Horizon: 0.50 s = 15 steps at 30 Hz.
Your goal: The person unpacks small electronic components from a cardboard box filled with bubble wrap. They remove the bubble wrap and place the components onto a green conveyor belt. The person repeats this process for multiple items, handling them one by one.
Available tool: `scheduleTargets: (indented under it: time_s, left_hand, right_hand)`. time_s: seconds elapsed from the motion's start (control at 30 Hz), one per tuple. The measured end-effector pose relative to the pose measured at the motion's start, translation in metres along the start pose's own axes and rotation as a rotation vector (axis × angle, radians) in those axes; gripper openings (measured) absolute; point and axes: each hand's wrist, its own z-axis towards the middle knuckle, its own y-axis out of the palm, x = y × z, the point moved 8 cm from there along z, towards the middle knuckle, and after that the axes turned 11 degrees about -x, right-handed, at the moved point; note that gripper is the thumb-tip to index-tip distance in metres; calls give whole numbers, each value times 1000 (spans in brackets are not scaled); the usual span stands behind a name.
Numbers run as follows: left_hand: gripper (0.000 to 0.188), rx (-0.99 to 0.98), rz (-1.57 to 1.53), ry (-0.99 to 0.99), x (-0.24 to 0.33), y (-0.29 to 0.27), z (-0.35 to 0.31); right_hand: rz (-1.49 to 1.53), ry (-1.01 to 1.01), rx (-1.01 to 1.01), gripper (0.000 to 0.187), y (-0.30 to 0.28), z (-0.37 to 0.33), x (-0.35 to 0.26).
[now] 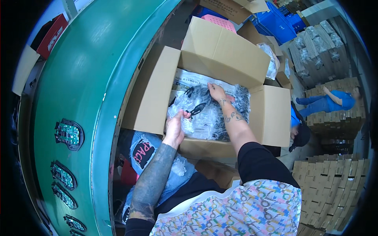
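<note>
Both my hands are inside an open cardboard box (pixel 151 92) lined with printed newspaper (pixel 202 130). My left hand (pixel 175 126) is closed on crumpled clear plastic bagging (pixel 188 103), at the near left of the box. A black oval plastic part with cut-outs (pixel 197 109) sticks out right by its fingertips. Farther in, my right hand (pixel 217 93) has its fingers curled down onto the same plastic. Dark pieces in clear wrap (pixel 241 100) fill the right side of the box. The plastic hides most of what lies under it.
A green conveyor belt (pixel 98 39) runs along the left, carrying several black housings with green circuit boards (pixel 70 134). Blue crates (pixel 275 23) and a pink basket (pixel 218 21) stand beyond the box. Two people in blue (pixel 338 100) are at the right, near stacked cartons (pixel 330 188).
</note>
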Motion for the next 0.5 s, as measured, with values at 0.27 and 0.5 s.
scheduleTargets:
  time_s: [0.27, 0.5]
  left_hand:
    - [11, 42, 70, 6, 14, -10, -9]
    - [17, -35, 45, -123, -17, -13, 10]
  right_hand:
    - [-38, -27, -80, 59, 15, -14, -73]
    - [130, -354, -24, 42, 49, 9, -66]
